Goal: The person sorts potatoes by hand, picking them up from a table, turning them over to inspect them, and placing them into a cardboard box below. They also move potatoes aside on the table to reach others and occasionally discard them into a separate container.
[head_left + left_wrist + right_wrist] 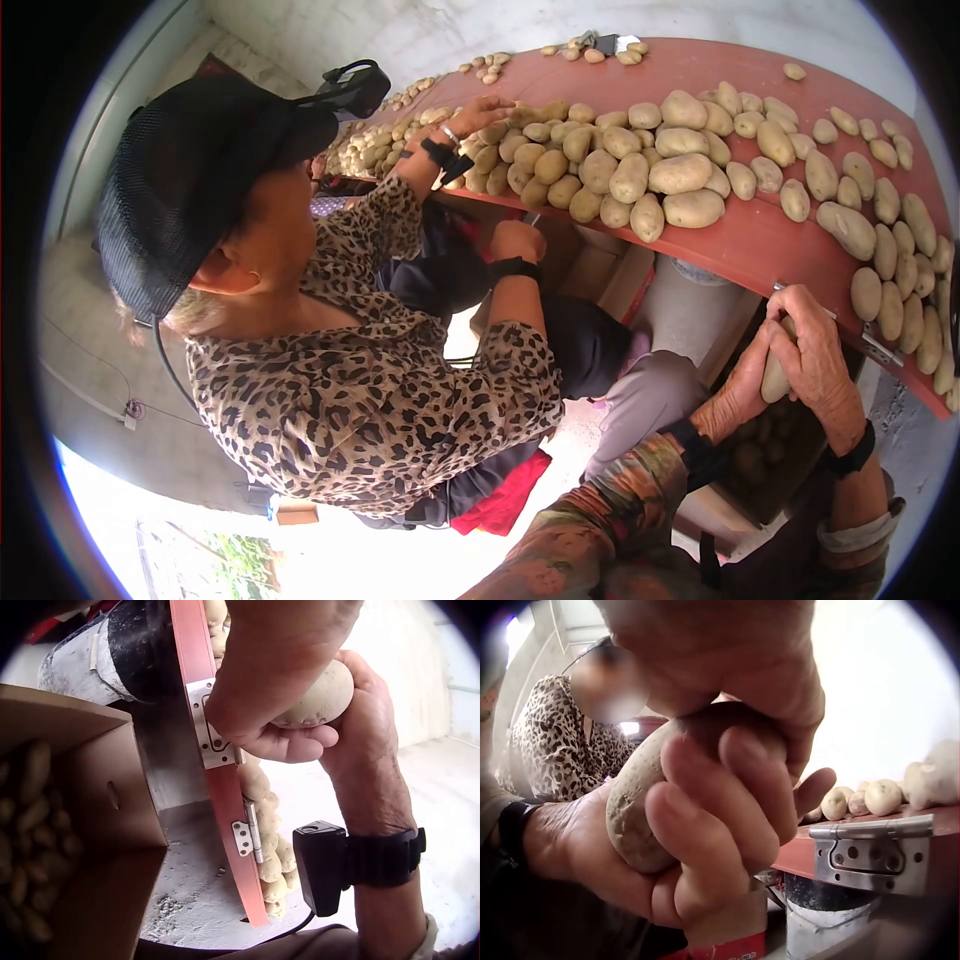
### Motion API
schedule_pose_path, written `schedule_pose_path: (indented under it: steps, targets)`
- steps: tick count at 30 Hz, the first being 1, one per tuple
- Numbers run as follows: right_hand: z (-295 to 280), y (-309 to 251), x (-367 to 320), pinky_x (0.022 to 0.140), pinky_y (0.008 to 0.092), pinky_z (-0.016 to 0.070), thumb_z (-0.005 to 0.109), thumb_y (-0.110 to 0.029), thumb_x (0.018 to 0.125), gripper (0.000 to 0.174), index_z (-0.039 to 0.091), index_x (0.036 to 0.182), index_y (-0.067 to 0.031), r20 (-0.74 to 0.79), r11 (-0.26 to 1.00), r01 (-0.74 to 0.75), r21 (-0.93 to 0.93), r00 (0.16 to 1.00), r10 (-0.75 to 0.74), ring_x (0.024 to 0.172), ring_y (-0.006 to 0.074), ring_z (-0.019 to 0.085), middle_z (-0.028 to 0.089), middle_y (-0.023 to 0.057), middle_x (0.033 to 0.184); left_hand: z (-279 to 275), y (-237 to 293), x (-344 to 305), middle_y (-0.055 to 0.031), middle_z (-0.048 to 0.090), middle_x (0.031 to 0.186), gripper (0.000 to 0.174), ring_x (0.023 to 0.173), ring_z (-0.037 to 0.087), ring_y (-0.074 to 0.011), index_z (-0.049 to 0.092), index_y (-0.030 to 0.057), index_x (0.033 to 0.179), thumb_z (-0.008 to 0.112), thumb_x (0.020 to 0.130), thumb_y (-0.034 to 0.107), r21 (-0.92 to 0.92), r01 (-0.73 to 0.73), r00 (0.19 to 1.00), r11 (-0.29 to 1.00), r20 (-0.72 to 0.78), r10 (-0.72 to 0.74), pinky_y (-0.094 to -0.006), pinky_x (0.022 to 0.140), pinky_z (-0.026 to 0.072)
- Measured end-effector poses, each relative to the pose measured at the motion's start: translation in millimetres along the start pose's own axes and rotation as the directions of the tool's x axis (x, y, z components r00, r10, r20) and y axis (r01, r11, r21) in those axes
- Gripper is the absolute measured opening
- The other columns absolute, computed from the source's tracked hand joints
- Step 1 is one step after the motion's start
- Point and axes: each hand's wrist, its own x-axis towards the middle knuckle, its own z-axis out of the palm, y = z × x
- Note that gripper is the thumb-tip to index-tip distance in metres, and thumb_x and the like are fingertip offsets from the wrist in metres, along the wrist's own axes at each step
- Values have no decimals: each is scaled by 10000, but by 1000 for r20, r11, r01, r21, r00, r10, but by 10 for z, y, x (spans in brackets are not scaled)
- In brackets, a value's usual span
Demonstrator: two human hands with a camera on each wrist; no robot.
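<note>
In the head view my left hand (pixel 742 388) and right hand (pixel 815 350) meet in front of the red table's edge, both holding one potato (pixel 776 376). The right wrist view shows the potato (pixel 637 802) up close, pale brown with a rough, pitted skin. Several fingers (pixel 705 817) curl over it there, and the right hand (pixel 727 645) covers its top. From the left wrist side, the left hand (pixel 285 667) hides part of the potato (pixel 322 697), while the right hand (pixel 367 727) cups its far side.
Many potatoes (pixel 685 173) lie piled on the red table (pixel 735 245). Metal hinges (pixel 214 724) line its edge. Below stand a cardboard box (pixel 112 780) with potatoes inside and a bucket (pixel 82 664). At left sits another person (pixel 330 410), one hand on the pile.
</note>
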Motion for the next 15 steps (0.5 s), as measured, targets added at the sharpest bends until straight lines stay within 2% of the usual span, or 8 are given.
schedule_pose_path:
  steps: [1,2,4,6,10,12,15]
  targets:
    - [5,9,-5,711,396,437,562,-22,759,157,476,889,1,-2,1000,2,-1,1000,-2,755,335,519,498,157,837,-27,3,8,-68,563,1020,571,857,615,-196,405,145,1243,297,930,611,23,36,997,999,65,-38,-339,607,531]
    - [18,24,-13,712,402,442,581,-39,761,183,492,916,1,-20,998,31,-45,999,-32,771,337,528,509,159,857,-36,-20,20,-68,563,1020,571,857,615,-196,405,145,1243,297,930,611,24,36,997,999,66,-38,-339,607,531]
    - [17,21,-21,714,407,446,601,-55,763,210,509,943,0,-39,994,59,-89,997,-63,786,338,538,520,161,877,32,-33,21,-60,563,894,557,666,603,-187,420,162,1200,286,923,626,30,33,999,999,-4,-33,-302,410,453]
    - [-1,-1,-37,719,412,455,627,-82,761,257,528,985,-4,-34,985,91,-149,995,-97,803,341,549,530,167,911,68,-43,9,-61,564,888,552,656,603,-188,421,166,1198,291,922,626,25,30,1000,999,-3,-30,-299,402,451]
    - [-18,9,-36,724,408,456,632,-93,763,245,532,968,-6,-66,988,97,-116,992,-105,800,340,548,529,171,919,79,-71,6,-70,567,857,550,631,605,-191,424,160,1184,305,916,626,9,15,1000,1000,8,-15,-300,392,451]
    - [-65,21,-38,732,407,457,633,-98,765,229,538,953,-9,30,988,77,-132,997,-73,804,341,551,532,176,941,57,-81,29,-72,568,840,551,617,604,-191,433,153,1172,311,914,625,10,42,999,999,1,-42,-300,388,451]
    - [-44,73,-71,732,404,457,634,-93,758,219,542,939,-10,71,981,116,-156,992,-106,816,344,557,536,175,933,86,-80,10,-73,570,812,555,596,605,-191,446,137,1154,326,910,621,29,46,999,999,-9,-46,-299,383,450]
